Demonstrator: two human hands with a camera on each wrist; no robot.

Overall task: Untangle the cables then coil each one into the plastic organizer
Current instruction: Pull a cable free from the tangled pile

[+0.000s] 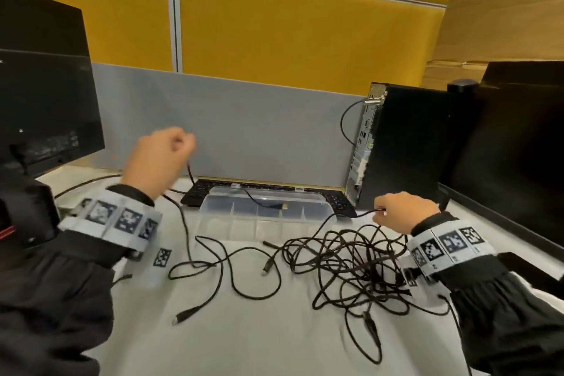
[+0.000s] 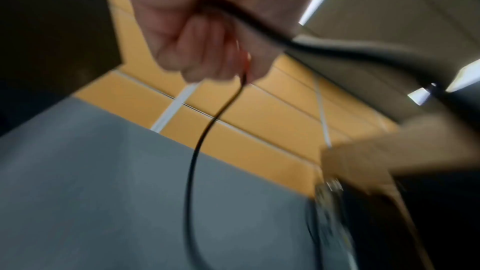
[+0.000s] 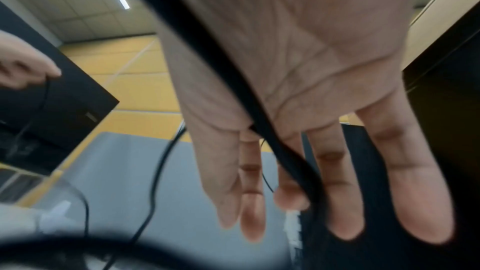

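Left hand (image 1: 158, 159) is raised over the desk's back-left part, fist curled round a thin black cable (image 1: 186, 223) w/ slack hanging to the desk (image 1: 244, 345). Right hand (image 1: 403, 210) sits by the right edge; fingers look mostly straight, a cable crossing the palm and index finger (image 3: 291, 198) — real pinch or not, can't tell. Tangle (image 1: 351, 268) lies front-right, just before the clear organizer (image 1: 265, 223) at the back centre. Cables look light, limp, prob. slick and snag-prone; best held near a plug end (image 1: 183, 317), fed thru slowly, not yanked.
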